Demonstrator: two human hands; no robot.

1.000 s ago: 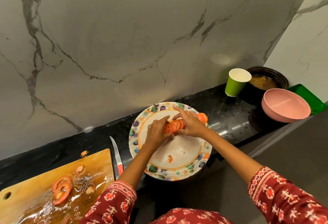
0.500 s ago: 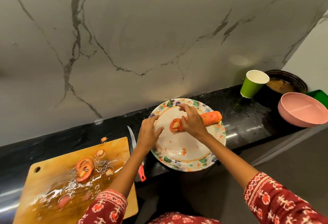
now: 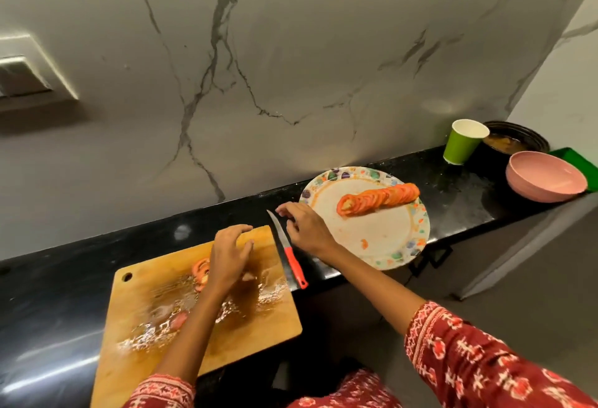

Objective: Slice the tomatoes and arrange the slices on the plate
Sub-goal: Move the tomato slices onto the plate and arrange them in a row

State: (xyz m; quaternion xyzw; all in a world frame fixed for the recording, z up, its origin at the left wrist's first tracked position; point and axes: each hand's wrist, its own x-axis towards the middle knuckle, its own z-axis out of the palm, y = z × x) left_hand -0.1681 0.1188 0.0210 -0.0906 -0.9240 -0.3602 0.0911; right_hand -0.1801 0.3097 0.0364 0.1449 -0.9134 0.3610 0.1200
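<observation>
Under left hand [image 3: 228, 257], tomato slices [image 3: 200, 273] half hidden

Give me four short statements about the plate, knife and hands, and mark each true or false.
1. The tomato slices lie in an overlapping row on the plate. True.
2. The right hand grips the knife. False: the knife lies on the counter, between cutting board and plate, and the hand only reaches over it.
3. The left hand is over the cutting board. True.
4. The green cup stands on the plate. False: it stands on the counter, near the pink bowl.
</observation>
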